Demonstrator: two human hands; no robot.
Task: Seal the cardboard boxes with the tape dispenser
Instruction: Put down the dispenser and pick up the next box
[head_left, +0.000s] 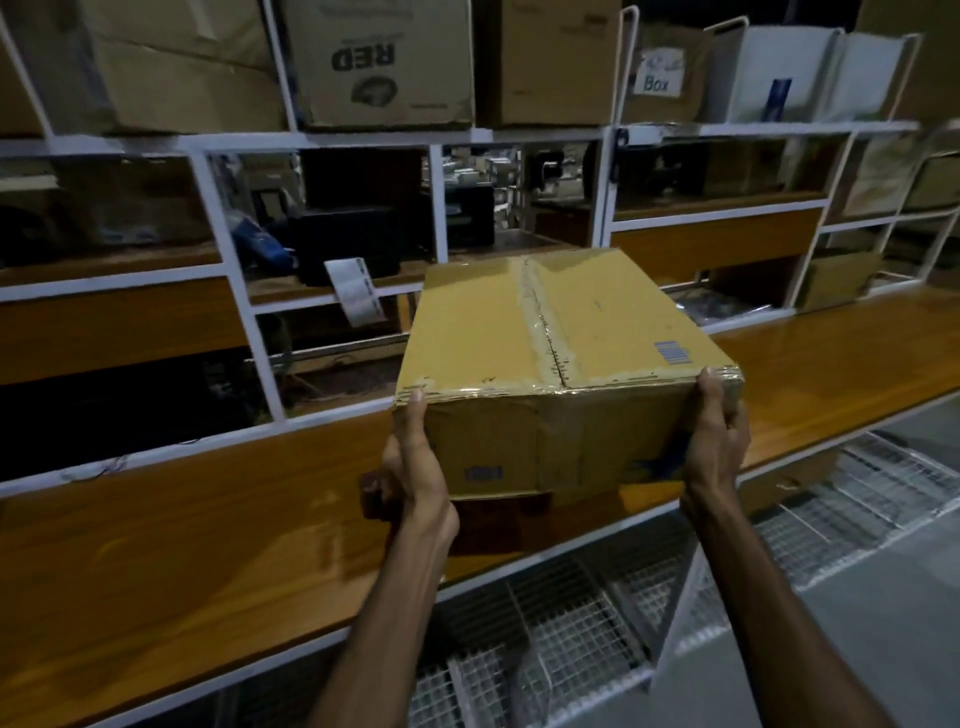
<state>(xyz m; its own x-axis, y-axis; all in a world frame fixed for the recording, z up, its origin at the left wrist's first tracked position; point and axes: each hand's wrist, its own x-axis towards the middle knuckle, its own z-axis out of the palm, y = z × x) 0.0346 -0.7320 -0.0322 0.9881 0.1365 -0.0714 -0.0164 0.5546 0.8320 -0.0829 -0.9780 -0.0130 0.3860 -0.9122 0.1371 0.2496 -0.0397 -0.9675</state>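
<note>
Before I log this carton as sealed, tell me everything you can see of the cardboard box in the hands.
The cardboard box is tan, rectangular and worn. Its flaps are closed, with clear tape along the centre seam and near edge. Small blue prints mark its top and front. It sits tilted over the wooden bench. The left hand and right hand grip its near corners.

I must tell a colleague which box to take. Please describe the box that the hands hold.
Find the long wooden counter under the white shelves. Above its front edge, the left hand and the right hand grip one yellow-brown box. Unlike the shelf boxes, it has clear tape along its top seam.
</note>
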